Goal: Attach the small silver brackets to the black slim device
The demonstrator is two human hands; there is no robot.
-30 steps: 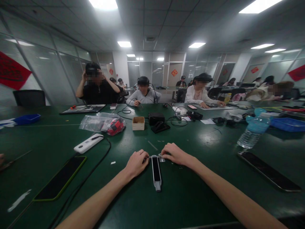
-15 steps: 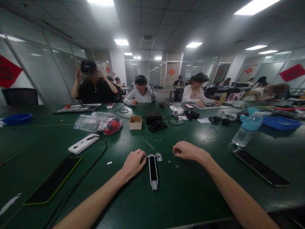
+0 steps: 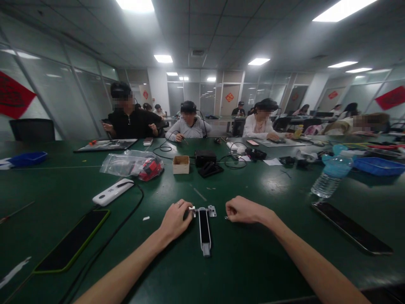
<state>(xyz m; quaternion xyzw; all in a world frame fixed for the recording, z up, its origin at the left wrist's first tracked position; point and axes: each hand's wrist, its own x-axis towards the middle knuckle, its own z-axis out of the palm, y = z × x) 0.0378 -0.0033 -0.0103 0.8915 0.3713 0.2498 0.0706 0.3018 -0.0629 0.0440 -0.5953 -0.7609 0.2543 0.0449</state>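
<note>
A narrow bar-shaped piece [image 3: 205, 228] with a black face, a silver rim and a grey tip lies on the green table, its tip toward me. A metal bracket with holes [image 3: 212, 211] sticks out on the right of its far end, and another metal bracket [image 3: 193, 211] on the left. My left hand [image 3: 177, 218] is closed with thumb and fingertips on the left bracket. My right hand [image 3: 246, 209] rests on the table right of the piece, fingers curled together. A small metal ring [image 3: 226, 218] lies by its fingertips. What those fingers hold, if anything, is hidden.
Left are a green-edged phone [image 3: 74, 241], a white power strip [image 3: 113, 192] and its black cable. Beyond stand a small open box [image 3: 181, 165] and a plastic bag [image 3: 126, 164]. Right are a dark phone [image 3: 351, 228] and a water bottle [image 3: 330, 177]. Several people sit across.
My right hand left the right bracket, moved right, then came down over the small metal rings, covering one. My left hand stayed at the piece; the left bracket now shows. A person opposite lowered their hands.
</note>
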